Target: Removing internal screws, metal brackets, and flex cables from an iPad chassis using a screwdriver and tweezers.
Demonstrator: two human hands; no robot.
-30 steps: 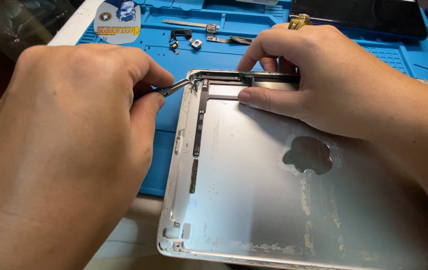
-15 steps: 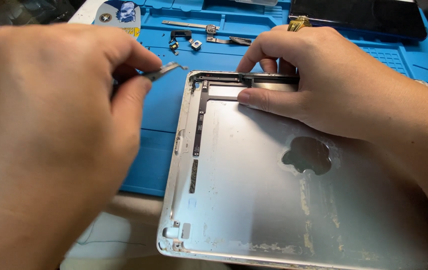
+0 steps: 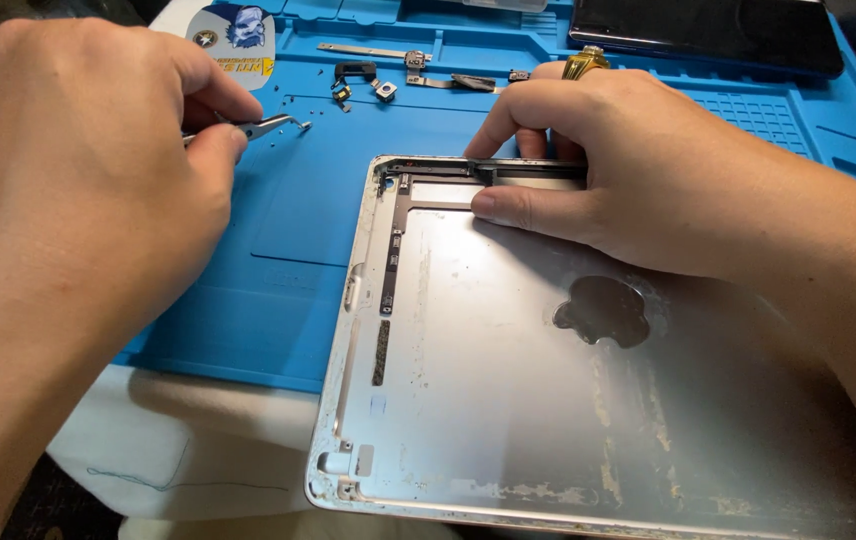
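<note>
silver tablet shell (image 3: 548, 400), centre to 5 o'clock on blue mat (image 3: 298, 230). right hand (image 3: 648, 170) fingers pressed on its top edge. left hand (image 3: 88, 180), 9 o'clock, pinched on tweezers (image 3: 268, 125). small loose parts (image 3: 368, 80) at 12 o'clock; round sticker (image 3: 238, 30) at 11; dark slab (image 3: 708, 30) at 1.

Our two bare hands

We wear no sleeves or gloves; our right hand (image 3: 648, 190) carries one chunky gold ring (image 3: 585, 64), our left hand (image 3: 78, 190) nothing.
</note>
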